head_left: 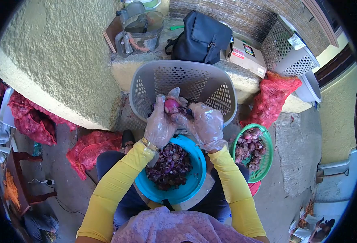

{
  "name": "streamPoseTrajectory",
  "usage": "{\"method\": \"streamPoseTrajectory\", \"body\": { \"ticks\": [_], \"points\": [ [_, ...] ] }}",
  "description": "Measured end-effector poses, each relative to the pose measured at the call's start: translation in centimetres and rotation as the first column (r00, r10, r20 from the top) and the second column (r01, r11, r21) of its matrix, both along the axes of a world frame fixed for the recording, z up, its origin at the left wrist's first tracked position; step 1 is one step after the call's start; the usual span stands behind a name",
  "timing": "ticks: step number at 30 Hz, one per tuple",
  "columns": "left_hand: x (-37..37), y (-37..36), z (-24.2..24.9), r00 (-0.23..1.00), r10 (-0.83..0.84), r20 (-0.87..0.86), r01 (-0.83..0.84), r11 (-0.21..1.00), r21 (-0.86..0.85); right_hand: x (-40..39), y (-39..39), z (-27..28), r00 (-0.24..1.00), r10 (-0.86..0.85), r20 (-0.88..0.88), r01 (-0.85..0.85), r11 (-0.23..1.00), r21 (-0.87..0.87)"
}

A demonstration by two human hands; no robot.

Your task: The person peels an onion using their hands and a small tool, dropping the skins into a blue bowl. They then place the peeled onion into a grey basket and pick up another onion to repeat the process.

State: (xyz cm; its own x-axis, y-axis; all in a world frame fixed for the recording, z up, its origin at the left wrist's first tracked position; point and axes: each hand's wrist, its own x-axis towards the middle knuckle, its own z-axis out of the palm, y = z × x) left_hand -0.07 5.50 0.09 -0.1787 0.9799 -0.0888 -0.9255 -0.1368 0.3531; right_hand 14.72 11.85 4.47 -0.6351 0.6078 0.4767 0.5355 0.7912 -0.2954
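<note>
Both my hands wear clear plastic gloves and meet above the near rim of a grey perforated basket (230,115). A peeled purple-red onion (171,106) sits in the closed fingers of my left hand (161,123). My right hand (207,124) is closed beside the onion on a slim dark knife-like tool (185,110); its blade, if any, cannot be made out. Below my wrists, between my knees, stands a blue basin (200,178) holding dark purple onion skins (169,166). At right, a green basket (267,162) holds several unpeeled onions (249,149).
Red mesh sacks of onions lie at right (269,99) and left (93,150). On the ledge ahead are a black backpack (200,36), a cardboard box (247,56) and a clear bucket (144,34). A rough wall (65,60) curves along the left; a wooden stool (22,182) stands lower left.
</note>
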Motion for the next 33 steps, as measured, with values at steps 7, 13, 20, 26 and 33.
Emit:
{"method": "streamPoseTrajectory", "body": {
  "ticks": [7,13,20,26,33],
  "points": [
    [0.3,-0.2,-1.2,0.995,0.043,0.090,-0.046,0.999,0.027,-0.8,-0.4,-0.5,0.994,-0.007,-0.106,0.006,1.000,-0.016],
    [-0.5,0.1,-1.8,0.949,-0.202,0.240,0.130,0.950,0.283,0.2,0.2,-0.3,0.998,-0.015,-0.058,0.015,1.000,0.002],
    [-1.1,-0.1,0.4,0.985,-0.090,-0.147,0.076,0.993,-0.093,0.5,0.7,0.2,1.000,-0.027,0.007,0.027,0.999,0.022],
    [-1.1,0.3,-0.3,0.973,-0.102,-0.208,0.083,0.991,-0.101,0.5,0.8,0.2,0.999,-0.004,0.033,0.003,0.999,0.042],
    [-1.7,0.2,0.1,0.966,-0.163,-0.200,0.140,0.982,-0.125,0.4,1.0,0.2,0.999,0.023,-0.032,-0.021,0.996,0.086]
  ]
}}
